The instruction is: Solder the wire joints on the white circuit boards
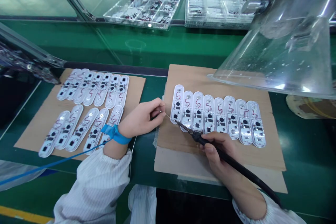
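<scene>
Two clear compartment trays (149,25) are sitting far off. A clear cone-shaped hood (278,56) is hanging at the right.

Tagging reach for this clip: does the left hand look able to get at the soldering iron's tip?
Probably yes: the left hand is close to the soldering iron's tip, with nothing visible between but thin wire.

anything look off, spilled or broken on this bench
No spill or breakage stands out. The front row of long white round-ended circuit boards on the left brown cardboard sheet looks slightly askew: uneven gaps, unlike the tighter row behind. The clear cone-shaped hood also shows pale specks.
</scene>
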Demonstrator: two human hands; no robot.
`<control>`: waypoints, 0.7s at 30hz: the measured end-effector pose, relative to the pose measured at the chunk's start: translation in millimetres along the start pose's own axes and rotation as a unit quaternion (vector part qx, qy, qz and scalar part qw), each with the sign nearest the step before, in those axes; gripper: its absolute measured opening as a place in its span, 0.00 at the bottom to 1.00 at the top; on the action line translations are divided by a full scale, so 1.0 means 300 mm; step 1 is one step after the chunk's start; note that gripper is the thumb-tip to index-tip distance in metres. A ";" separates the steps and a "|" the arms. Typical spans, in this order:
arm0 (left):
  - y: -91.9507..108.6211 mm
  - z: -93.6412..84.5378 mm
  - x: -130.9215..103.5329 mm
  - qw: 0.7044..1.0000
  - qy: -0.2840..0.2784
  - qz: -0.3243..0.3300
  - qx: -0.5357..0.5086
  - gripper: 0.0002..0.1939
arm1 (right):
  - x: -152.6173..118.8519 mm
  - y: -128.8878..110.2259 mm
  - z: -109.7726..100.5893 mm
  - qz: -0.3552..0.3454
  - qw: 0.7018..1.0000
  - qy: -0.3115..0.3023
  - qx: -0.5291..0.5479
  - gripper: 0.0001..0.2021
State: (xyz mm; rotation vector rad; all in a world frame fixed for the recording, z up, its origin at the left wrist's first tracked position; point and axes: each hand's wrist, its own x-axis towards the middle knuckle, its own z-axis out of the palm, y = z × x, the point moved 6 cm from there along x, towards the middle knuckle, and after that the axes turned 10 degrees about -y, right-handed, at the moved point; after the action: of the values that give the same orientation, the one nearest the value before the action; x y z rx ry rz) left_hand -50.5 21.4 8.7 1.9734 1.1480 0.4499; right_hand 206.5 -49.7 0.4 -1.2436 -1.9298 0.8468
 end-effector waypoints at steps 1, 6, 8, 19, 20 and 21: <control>0.000 -0.001 0.000 1.000 0.000 -0.003 0.000 0.05 | 0.000 0.001 0.002 -0.003 1.000 -0.003 -0.003 0.07; -0.002 -0.001 0.002 1.000 -0.006 -0.006 0.010 0.05 | 0.004 -0.009 0.008 -0.019 1.000 -0.012 -0.021 0.07; -0.002 -0.001 0.001 1.000 -0.009 -0.005 0.010 0.05 | 0.006 -0.012 0.006 -0.020 0.999 -0.012 -0.022 0.07; -0.018 -0.014 -0.009 0.999 0.034 0.002 0.000 0.03 | -0.044 0.052 -0.021 0.008 0.994 0.066 0.083 0.11; -0.020 -0.013 -0.009 0.999 0.034 -0.001 0.002 0.03 | -0.047 0.057 -0.040 0.007 0.994 0.075 0.079 0.12; -0.022 -0.012 -0.009 0.999 0.035 -0.005 0.004 0.03 | -0.049 0.065 -0.069 0.008 0.993 0.087 0.073 0.13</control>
State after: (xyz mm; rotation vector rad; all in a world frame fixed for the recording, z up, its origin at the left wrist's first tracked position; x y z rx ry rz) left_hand -57.9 22.4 6.1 1.9713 1.2053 0.5129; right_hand 237.3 -53.7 -6.7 -1.2058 -1.6911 0.8428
